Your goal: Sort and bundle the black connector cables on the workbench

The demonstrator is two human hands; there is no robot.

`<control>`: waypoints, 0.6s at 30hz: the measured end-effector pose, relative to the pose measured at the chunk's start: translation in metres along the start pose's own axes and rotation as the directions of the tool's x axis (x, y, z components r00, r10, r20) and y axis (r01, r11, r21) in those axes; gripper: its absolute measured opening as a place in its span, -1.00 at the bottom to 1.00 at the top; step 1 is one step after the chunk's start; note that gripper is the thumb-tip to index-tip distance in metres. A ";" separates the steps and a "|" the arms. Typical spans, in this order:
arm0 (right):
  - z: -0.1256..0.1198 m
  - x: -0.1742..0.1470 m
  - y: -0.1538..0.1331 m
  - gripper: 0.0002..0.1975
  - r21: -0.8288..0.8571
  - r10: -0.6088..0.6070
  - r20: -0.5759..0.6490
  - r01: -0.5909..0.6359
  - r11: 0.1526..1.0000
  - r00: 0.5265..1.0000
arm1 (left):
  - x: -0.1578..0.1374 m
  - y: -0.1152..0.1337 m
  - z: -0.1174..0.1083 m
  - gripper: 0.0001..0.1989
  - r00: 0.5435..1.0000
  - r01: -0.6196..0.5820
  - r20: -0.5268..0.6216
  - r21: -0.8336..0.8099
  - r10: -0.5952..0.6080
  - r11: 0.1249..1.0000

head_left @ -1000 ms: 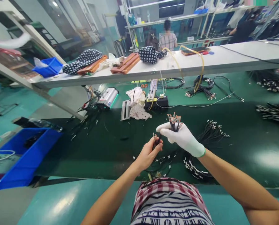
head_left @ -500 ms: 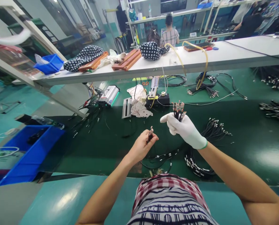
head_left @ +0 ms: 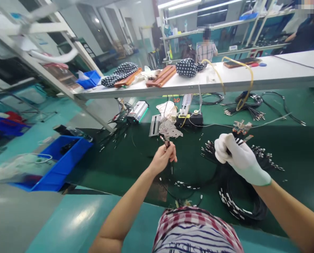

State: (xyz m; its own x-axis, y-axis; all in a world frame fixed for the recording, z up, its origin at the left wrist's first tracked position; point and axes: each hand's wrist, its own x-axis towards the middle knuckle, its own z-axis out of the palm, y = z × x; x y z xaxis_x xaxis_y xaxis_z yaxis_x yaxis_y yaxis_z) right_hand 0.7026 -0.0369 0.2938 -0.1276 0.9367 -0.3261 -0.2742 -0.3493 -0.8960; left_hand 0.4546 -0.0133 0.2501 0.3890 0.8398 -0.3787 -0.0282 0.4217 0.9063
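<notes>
My bare left hand (head_left: 164,157) is closed on a small bunch of black cables (head_left: 167,143), their ends poking up above the fingers. Further right, my white-gloved right hand (head_left: 234,154) grips a thicker bunch of black cables (head_left: 241,127) with coppery connector ends standing above the fist. Below the right hand a large coil of black cable (head_left: 233,207) with white tags lies on the green table (head_left: 114,163). More loose cable ends (head_left: 209,149) spread out behind the right hand. Thin tagged cables (head_left: 187,185) lie beneath the left hand.
A blue bin (head_left: 55,172) stands at the left. A silver device (head_left: 138,111) with a green light, a slotted metal plate (head_left: 154,125) and a black box (head_left: 192,120) sit at the back. Overhead, a white shelf (head_left: 135,92) carries orange racks (head_left: 162,76). A person (head_left: 206,49) is beyond it.
My right hand has moved to the right with its cable bunch, away from my left hand. My left hand still holds its cables. The view has shifted left.
</notes>
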 end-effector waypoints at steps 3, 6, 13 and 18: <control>0.011 0.005 0.002 -0.49 -0.061 -0.068 0.004 0.068 0.996 0.998 | 0.002 0.010 0.020 -0.56 0.999 0.041 -0.009 -0.070 -0.042 0.997; 0.026 0.011 -0.002 -0.51 -0.276 -0.276 -0.008 0.263 0.924 0.961 | 0.003 0.025 0.041 -0.57 0.996 0.046 0.072 0.069 -0.051 0.997; 0.048 0.030 -0.001 -0.67 -0.321 -0.300 0.038 0.296 0.900 0.953 | 0.025 0.036 0.053 -0.59 0.972 0.023 0.227 0.168 -0.062 0.985; 0.052 0.034 0.009 -0.67 -0.304 -0.369 -0.039 0.341 0.890 0.929 | 0.034 0.029 0.064 -0.58 0.965 0.006 0.262 0.066 -0.023 0.998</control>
State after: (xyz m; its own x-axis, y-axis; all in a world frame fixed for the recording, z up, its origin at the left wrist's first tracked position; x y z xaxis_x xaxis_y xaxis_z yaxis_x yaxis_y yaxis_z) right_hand 0.6459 -0.0096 0.2901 0.0199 0.9997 0.0158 0.0025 0.0158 -0.9999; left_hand 0.5261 0.0058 0.2758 0.6175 0.7107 -0.3369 0.0348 0.4032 0.9144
